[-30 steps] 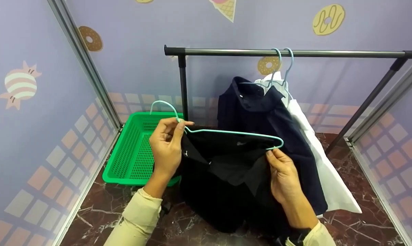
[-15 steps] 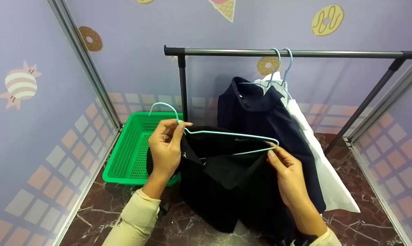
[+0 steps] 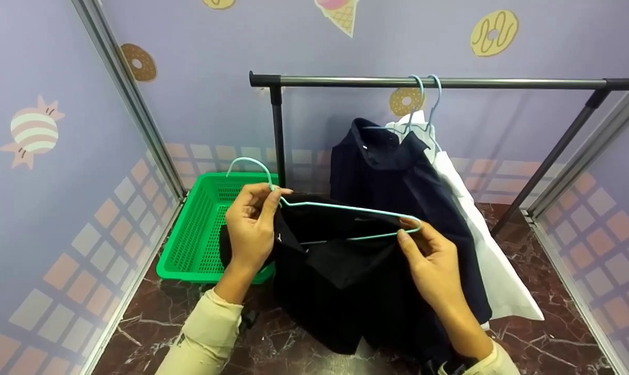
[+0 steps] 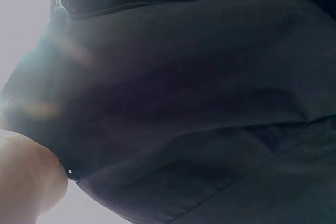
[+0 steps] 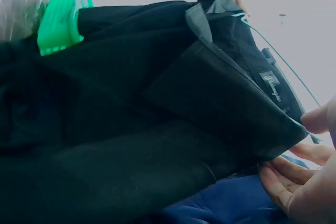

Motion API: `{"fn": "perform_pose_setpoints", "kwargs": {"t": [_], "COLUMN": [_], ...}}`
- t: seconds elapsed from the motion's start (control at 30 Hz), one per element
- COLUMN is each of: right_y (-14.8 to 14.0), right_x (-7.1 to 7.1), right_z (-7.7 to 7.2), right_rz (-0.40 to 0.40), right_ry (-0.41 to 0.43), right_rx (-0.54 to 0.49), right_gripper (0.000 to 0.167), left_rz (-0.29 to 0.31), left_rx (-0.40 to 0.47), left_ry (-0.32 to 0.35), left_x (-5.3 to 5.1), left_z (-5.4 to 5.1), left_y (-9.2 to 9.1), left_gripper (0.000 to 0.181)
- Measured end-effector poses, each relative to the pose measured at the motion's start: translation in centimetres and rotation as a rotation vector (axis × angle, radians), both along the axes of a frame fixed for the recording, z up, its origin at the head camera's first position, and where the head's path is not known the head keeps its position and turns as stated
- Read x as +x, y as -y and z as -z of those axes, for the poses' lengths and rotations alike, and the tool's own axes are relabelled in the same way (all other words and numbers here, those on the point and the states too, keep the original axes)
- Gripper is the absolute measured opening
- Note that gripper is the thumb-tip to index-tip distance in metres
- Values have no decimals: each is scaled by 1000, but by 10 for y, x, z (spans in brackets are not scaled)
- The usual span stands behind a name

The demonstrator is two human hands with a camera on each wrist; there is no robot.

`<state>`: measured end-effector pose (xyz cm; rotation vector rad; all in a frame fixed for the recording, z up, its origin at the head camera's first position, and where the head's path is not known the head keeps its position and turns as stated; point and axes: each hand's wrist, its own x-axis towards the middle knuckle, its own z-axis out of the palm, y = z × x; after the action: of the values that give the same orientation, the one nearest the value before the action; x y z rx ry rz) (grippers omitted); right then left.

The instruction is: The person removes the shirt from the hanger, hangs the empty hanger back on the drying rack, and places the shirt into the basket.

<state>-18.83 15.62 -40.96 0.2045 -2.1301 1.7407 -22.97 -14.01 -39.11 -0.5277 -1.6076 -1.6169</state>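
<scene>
In the head view my left hand point(image 3: 251, 226) pinches the neck of a mint-green hanger point(image 3: 345, 208) between thumb and fingers; its hook points up and left. Below the hanger hangs a black garment point(image 3: 335, 302), its top edge gaping around the lower bar. The garment's exact kind is unclear. My right hand point(image 3: 434, 265) pinches the garment's edge at the hanger's right end, thumb in front. In the right wrist view, a label point(image 5: 273, 86) shows inside the opening and my right hand point(image 5: 310, 182) grips the corner. Dark cloth fills most of the left wrist view.
A green plastic basket point(image 3: 202, 234) stands on the marbled floor point(image 3: 152, 317) at left. Behind the hands, a metal rack point(image 3: 345, 81) carries a navy shirt point(image 3: 413, 192) and a white garment point(image 3: 494, 271) on blue hangers point(image 3: 434, 99). Patterned walls enclose the space.
The hanger's right end has shifted slightly left, and its lower bar now shows across the garment's opening. My right hand has readjusted around that end; my left hand has barely moved.
</scene>
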Motion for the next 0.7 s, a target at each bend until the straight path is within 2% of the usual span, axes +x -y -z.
{"fn": "perform_pose_setpoints", "kwargs": {"t": [0.13, 0.27, 0.43, 0.7], "right_y": [2, 3, 5, 21], "right_x": [1, 1, 3, 4], "right_z": [1, 0, 2, 7], "right_rz": [48, 66, 79, 152], "right_ry": [-65, -168, -300, -501], "right_rx": [142, 226, 356, 529], "right_gripper": [29, 32, 23, 9], "left_rz": [-2, 5, 38, 88], "left_rx": [-11, -20, -41, -85], "left_ry": [5, 19, 34, 33], "left_x": [2, 3, 2, 5], "left_z": [-1, 0, 2, 3], "left_y": [1, 1, -3, -12], "left_gripper": [4, 4, 5, 5]}}
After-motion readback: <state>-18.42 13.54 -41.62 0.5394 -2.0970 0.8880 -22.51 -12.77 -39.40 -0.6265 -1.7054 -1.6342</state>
